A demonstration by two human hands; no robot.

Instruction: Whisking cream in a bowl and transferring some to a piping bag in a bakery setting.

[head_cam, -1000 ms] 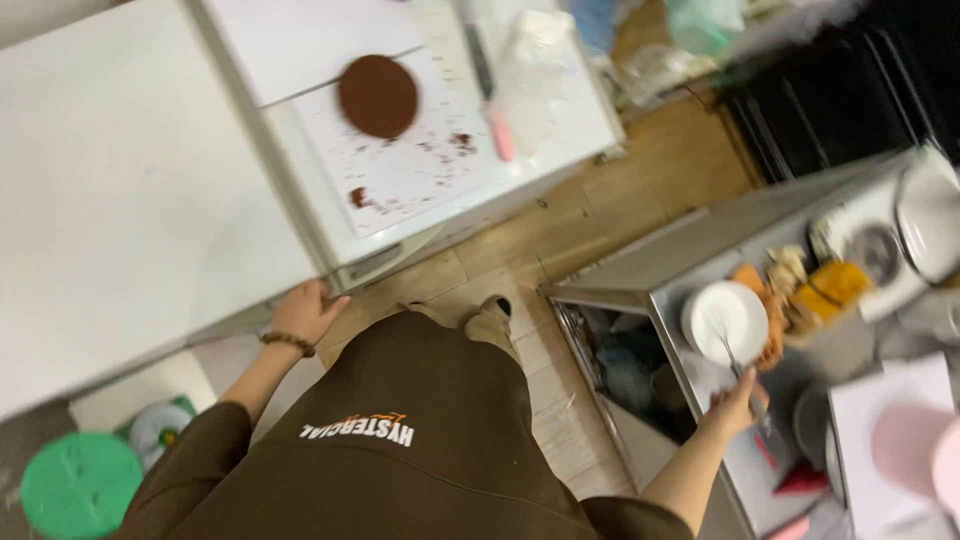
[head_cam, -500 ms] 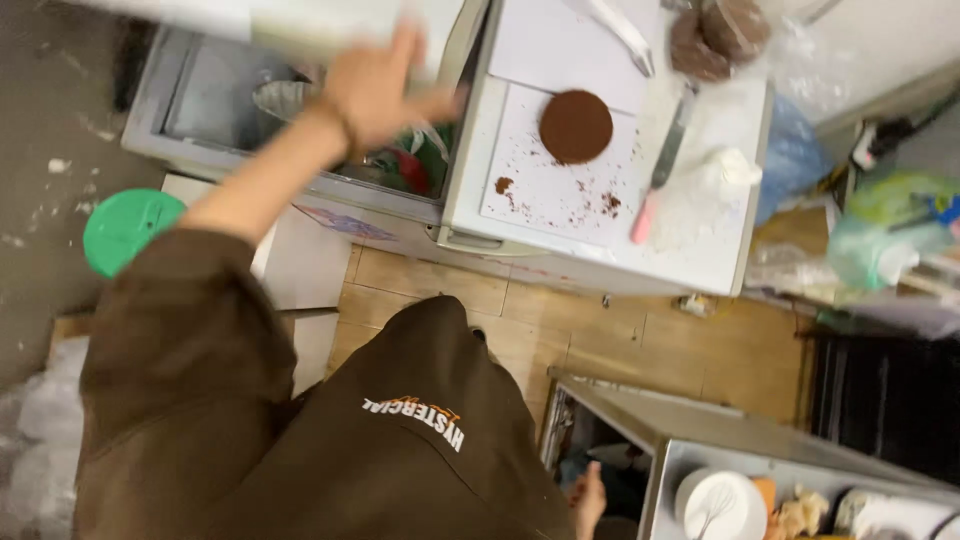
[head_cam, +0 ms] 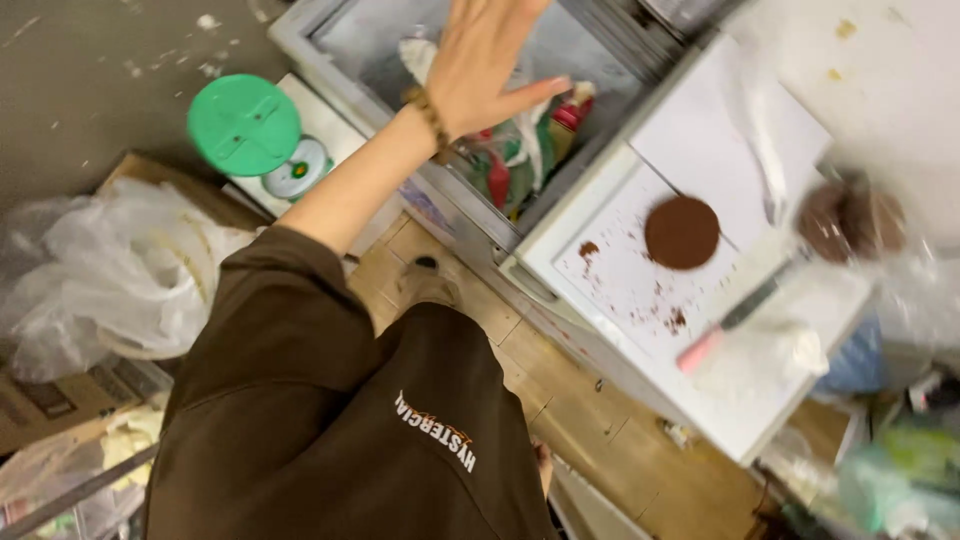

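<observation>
Left hand: the left hand [head_cam: 487,62] is spread wide and empty, raised over the open chest freezer [head_cam: 330,40].
Right hand: out of view.
Below the hand: bagged packets [head_cam: 515,160] lie in the freezer, untouched.
Right of the hand: a brown round disc [head_cam: 682,232] sits on white paper with crumbs; a pink-handled knife [head_cam: 735,322] lies beyond it.
Progress: I judge nothing is picked yet; the freezer is already open.

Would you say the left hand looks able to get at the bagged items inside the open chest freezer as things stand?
Probably yes: the left hand is spread open right above the bagged items, and the chest freezer is uncovered there, with nothing visible between them.
</observation>
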